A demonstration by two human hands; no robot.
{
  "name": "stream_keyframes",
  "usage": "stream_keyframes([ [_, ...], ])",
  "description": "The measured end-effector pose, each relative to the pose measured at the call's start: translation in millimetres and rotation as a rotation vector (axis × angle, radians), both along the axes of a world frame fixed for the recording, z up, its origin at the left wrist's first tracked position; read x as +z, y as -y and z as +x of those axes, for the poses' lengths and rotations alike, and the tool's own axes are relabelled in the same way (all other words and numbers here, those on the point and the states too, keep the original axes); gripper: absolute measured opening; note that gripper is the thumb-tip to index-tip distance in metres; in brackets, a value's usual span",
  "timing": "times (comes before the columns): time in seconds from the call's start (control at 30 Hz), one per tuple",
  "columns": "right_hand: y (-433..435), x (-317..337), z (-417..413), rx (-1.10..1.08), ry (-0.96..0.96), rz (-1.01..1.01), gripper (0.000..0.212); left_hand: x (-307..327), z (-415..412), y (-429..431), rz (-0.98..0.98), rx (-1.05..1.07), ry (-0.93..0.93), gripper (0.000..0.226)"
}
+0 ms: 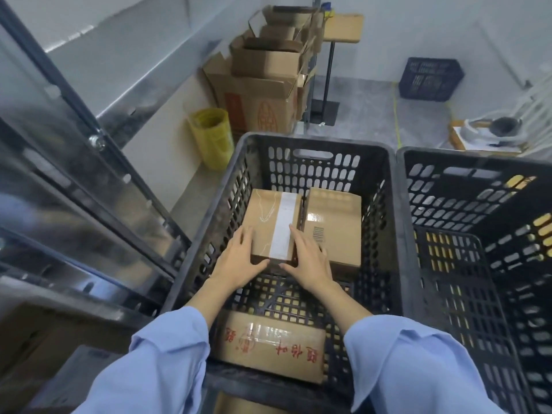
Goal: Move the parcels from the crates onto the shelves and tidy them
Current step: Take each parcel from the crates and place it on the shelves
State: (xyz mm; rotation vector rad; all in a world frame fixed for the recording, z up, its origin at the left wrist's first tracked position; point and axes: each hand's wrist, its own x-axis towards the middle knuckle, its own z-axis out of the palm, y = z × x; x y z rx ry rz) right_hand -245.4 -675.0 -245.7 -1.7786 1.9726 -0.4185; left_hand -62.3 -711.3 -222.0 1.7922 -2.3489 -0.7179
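Three cardboard parcels are lying in the black perforated crate (pixel 209 234) seen from the head camera. The taped parcel (pixel 273 225) is sitting on the crate's floor toward the far left, its long axis running away from the person toward the far wall, with a white tape strip running the same way along its top. Just beside it on the right, touching or nearly so, a barcode parcel (pixel 336 225) is lying parallel, its barcode label near the shared edge. A third parcel with red lettering (pixel 271 351) is lying flat against the crate's near wall, its long axis running left to right.

Both arms, in light blue sleeves, are reaching down and forward into the crate. The left hand (pixel 239 261) is pressing flat against the taped parcel's near left corner, fingers extended along its left side and thumb (pixel 258 265) wrapping the near edge. The right hand (pixel 307 258) is mirroring it, fingers lying along the parcel's right side in the narrow gap beside the barcode parcel, thumb at the near edge. Together the hands are clasping this one parcel between them; it is still resting low in the crate.

A second black crate (pixel 478 234) is standing just to the right. Metal shelving (pixel 74 162) is running along the left.
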Motion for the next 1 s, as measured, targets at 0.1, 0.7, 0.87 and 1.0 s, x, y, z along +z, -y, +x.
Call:
stream_keyframes([
  [0.1, -0.5, -3.5, -2.8, -0.025, -0.018, -0.010, 0.094, -4.8, 0.3, 2.1, 0.038, 0.020, -0.005, 0.091],
  [0.7, -2.4, -7.8, -10.5, -0.033, -0.097, -0.009, 0.092, -19.1, -1.4, 0.7, -0.012, 0.137, -0.196, 0.092],
  [0.87, -2.2, -11.4, -8.0, -0.006, -0.148, 0.011, 0.096, -21.5, -3.2, 2.5, 0.010, 0.154, -0.198, 0.104],
  [1.0, -4.6, -14.3, -1.7, 0.029, -0.214, 0.046, 0.097, -19.1, -4.0, 5.3, 0.018, 0.172, -0.199, 0.104],
])
